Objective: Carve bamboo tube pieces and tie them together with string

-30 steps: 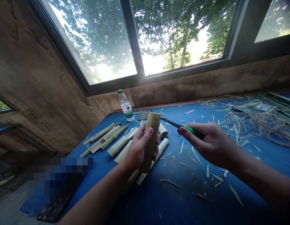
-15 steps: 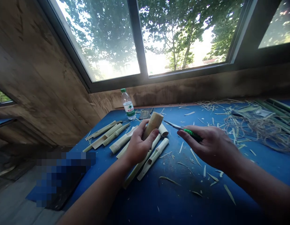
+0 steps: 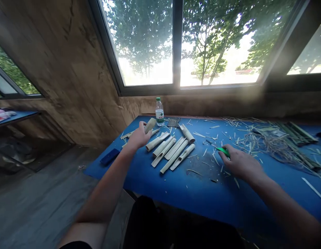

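My left hand (image 3: 138, 138) is stretched out over the far left part of the blue table (image 3: 181, 193), closed around a short bamboo tube (image 3: 150, 125). My right hand (image 3: 239, 164) rests low on the table to the right, gripping a green-handled knife (image 3: 220, 149) whose blade points left and away. Between the hands lie several split bamboo pieces (image 3: 173, 150) side by side.
A plastic water bottle (image 3: 159, 112) stands at the table's back edge under the window, with a dark flat object (image 3: 173, 122) beside it. Shavings and a heap of thin bamboo strips (image 3: 274, 141) cover the right side. A small dark blue block (image 3: 110, 156) lies at the left corner.
I have leaned back, so the table looks farther off. My left hand carried the bamboo tube out to the far left. My right hand lowered the knife onto the table.
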The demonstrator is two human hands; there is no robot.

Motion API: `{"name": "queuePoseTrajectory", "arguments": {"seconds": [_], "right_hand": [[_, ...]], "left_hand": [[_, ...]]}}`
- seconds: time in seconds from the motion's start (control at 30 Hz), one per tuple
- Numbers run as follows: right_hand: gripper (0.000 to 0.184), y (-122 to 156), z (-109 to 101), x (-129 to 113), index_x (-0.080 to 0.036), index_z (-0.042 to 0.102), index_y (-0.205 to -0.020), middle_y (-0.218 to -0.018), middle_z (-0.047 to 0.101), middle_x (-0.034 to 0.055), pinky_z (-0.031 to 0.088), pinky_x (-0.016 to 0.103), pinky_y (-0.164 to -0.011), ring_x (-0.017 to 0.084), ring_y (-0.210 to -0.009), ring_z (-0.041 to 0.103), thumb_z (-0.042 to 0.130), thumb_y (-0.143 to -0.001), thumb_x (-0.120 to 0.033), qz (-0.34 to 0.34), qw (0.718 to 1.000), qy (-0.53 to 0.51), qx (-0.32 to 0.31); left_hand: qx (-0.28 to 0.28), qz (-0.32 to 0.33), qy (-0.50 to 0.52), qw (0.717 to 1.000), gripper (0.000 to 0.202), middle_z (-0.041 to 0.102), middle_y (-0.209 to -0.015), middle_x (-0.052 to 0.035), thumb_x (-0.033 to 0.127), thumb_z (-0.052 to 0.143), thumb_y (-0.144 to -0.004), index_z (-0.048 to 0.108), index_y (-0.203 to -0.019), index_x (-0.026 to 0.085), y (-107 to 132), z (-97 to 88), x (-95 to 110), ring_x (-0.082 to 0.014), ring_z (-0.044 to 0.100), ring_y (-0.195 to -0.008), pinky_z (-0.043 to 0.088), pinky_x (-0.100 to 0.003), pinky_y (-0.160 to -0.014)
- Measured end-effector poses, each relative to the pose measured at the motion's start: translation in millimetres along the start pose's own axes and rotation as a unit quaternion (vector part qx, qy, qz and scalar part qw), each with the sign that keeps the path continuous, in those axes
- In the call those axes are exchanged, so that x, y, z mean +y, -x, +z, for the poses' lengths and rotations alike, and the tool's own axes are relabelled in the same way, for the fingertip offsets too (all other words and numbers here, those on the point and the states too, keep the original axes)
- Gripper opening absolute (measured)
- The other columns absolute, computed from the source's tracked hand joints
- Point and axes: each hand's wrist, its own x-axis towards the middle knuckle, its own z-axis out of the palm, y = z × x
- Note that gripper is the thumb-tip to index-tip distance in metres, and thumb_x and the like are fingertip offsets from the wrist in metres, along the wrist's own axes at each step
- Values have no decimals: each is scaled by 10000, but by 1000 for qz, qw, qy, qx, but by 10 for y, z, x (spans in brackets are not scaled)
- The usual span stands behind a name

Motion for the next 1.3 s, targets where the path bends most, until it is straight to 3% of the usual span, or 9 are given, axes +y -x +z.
{"name": "queuePoseTrajectory", "arguments": {"seconds": [0.17, 0.33, 0.53, 0.63, 0.77, 0.93, 1.0, 1.07, 1.3], "right_hand": [[462, 225, 233, -123, -187, 819, -1253, -1170, 811, 219, 499, 482, -790, 422, -1054, 704, 613, -971, -490, -22, 999, 2, 39], [453, 706, 168, -336, -201, 800, -1308, -1396, 735, 189, 453, 608, -1078, 451, -1365, 568, 556, -1033, -467, -56, 987, -47, 141], [300, 1861, 169, -386, -258, 811, -941, -1068, 803, 131, 534, 527, -1021, 362, -1119, 693, 657, -1041, -495, -45, 960, -170, 215], [275, 2329, 197, -311, -257, 811, -884, -1003, 799, 120, 560, 520, -961, 351, -1031, 710, 722, -1006, -487, 3, 950, -222, 218], [348, 2693, 41, -39, -235, 799, -855, -932, 794, 94, 597, 439, -842, 297, -913, 738, 726, -1016, -534, 92, 925, -305, 208], [432, 2774, -271, 298, -163, 718, -904, -816, 695, 15, 598, 335, -738, 166, -743, 678, 686, -1077, -558, 196, 871, -376, 249], [364, 2722, -318, 338, -158, 721, -1039, -923, 719, 21, 617, 325, -740, 154, -770, 693, 670, -1105, -513, 214, 855, -396, 259], [337, 2652, -305, 299, -157, 726, -1120, -994, 734, 36, 630, 328, -748, 160, -805, 708, 675, -1109, -489, 217, 847, -410, 259], [309, 2479, -86, -114, -152, 728, -1085, -958, 727, 21, 622, 306, -717, 147, -765, 694, 703, -1097, -460, 174, 854, -445, 204]], "left_hand": [[-57, -9, -154, 986, 457, 721, -1370, -151, 423, 758, -1031, 669, -1400, 168, 84, -111, -302, -321, 718, -1214, 605, -517, -1033], [-36, 41, -219, 974, 431, 674, -1458, -138, 389, 738, -1060, 670, -1430, 179, 280, 62, -187, -304, 703, -1258, 624, -536, -1050], [-73, 171, -200, 962, 395, 685, -1444, -134, 397, 716, -1075, 683, -1412, 192, 389, 641, 442, -284, 713, -1227, 633, -510, -1035], [-105, 170, -222, 954, 419, 687, -1433, -134, 397, 729, -1066, 674, -1420, 180, 331, 871, 720, -290, 717, -1222, 637, -516, -1024], [-125, 156, -252, 947, 423, 686, -1435, -135, 394, 732, -1065, 672, -1424, 178, 251, 952, 893, -293, 716, -1226, 636, -519, -1025], [-144, 148, -252, 945, 389, 695, -1427, -139, 434, 714, -1067, 708, -1348, 166, 267, 914, 997, -316, 687, -1288, 585, -564, -1092], [-147, 146, -235, 950, 374, 700, -1415, -209, 472, 663, -1060, 764, -1110, 115, 270, 925, 1022, -473, 611, -1381, 502, -678, -1125], [-141, 146, -210, 956, 324, 685, -1440, -236, 437, 701, -1001, 750, -985, 117, 271, 947, 1029, -553, 508, -1461, 398, -750, -1172], [-131, 117, -23, 984, 227, 717, -1326, -263, 376, 705, -887, 619, -789, 191, 311, 749, 1024, -554, 445, -1496, 352, -675, -1207]]}}
